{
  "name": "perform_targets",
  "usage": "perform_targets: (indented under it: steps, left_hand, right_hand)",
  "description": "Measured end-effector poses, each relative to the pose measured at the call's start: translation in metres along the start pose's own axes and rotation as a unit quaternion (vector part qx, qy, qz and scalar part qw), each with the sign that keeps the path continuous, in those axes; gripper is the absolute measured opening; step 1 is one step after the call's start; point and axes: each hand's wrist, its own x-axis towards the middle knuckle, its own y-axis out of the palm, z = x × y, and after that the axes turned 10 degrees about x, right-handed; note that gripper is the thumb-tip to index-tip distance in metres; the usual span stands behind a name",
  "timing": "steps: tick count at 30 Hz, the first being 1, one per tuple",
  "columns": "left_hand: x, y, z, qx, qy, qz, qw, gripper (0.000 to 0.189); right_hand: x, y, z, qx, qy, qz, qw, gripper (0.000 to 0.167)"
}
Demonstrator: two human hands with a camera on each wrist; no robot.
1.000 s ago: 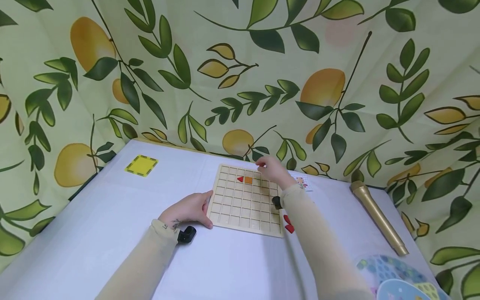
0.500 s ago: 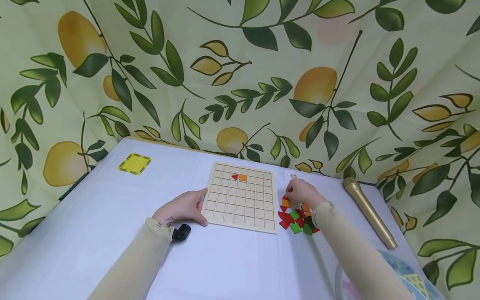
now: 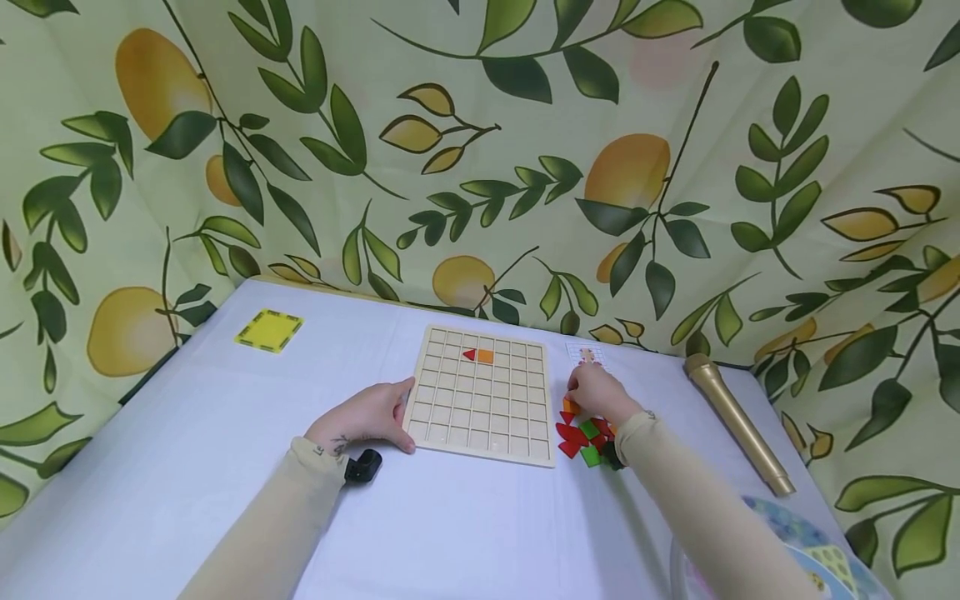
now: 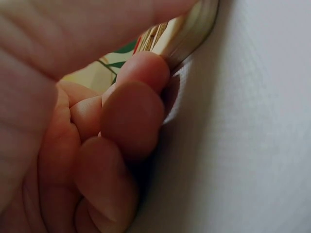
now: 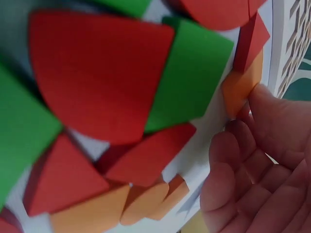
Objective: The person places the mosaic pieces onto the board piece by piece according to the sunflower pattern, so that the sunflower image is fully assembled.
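Note:
A wooden grid board (image 3: 480,408) lies on the table with a red triangle block (image 3: 470,355) and an orange square block (image 3: 486,357) side by side in its upper rows. My left hand (image 3: 367,417) holds the board's left edge, thumb near the front corner, fingers curled along the side. Right of the board, my right hand (image 3: 602,393) reaches down at the far end of a pile of red, green and orange blocks (image 3: 590,429). In the right wrist view, its thumb and fingertips pinch a mostly hidden red block (image 5: 245,112) beside an orange block (image 5: 241,90).
Behind the right hand lies a small printed pattern card (image 3: 587,354). A gold microphone-shaped object (image 3: 738,425) lies at the right, above a round pale-blue patterned item (image 3: 817,542). A yellow square frame (image 3: 269,331) sits back left. A leaf-print curtain (image 3: 465,167) borders the table.
My right hand has moved from over the board's far edge to the block pile at the right and stays low there. The left hand keeps its hold on the board. The view has shifted slightly.

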Motion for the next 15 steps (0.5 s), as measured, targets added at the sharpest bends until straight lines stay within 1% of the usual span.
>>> perform_targets:
  steps: [4, 7, 11, 14, 15]
  left_hand:
    - [0.000, 0.001, 0.000, 0.004, -0.006, -0.003, 1.0000, 0.112]
    - [0.000, 0.001, 0.000, 0.004, -0.007, -0.003, 1.0000, 0.112]
    - [-0.001, 0.001, 0.000, 0.001, -0.006, -0.004, 1.0000, 0.112]
    - [0.000, 0.001, 0.000, -0.001, -0.007, -0.004, 1.0000, 0.112]
    - [0.000, 0.001, 0.000, -0.003, -0.008, -0.004, 1.0000, 0.112]
  right_hand:
    - [0.000, 0.002, -0.001, 0.035, 0.012, -0.007, 0.9993, 0.020]
    - [-0.001, 0.003, -0.002, 0.062, 0.012, -0.011, 0.9979, 0.017]
    - [-0.001, -0.001, -0.003, 0.098, 0.016, -0.015, 0.9949, 0.017]
    - [-0.002, -0.007, 0.001, 0.135, 0.014, -0.028, 0.9903, 0.017]
    - [-0.002, -0.009, 0.004, 0.155, 0.011, -0.033, 0.9873, 0.016]
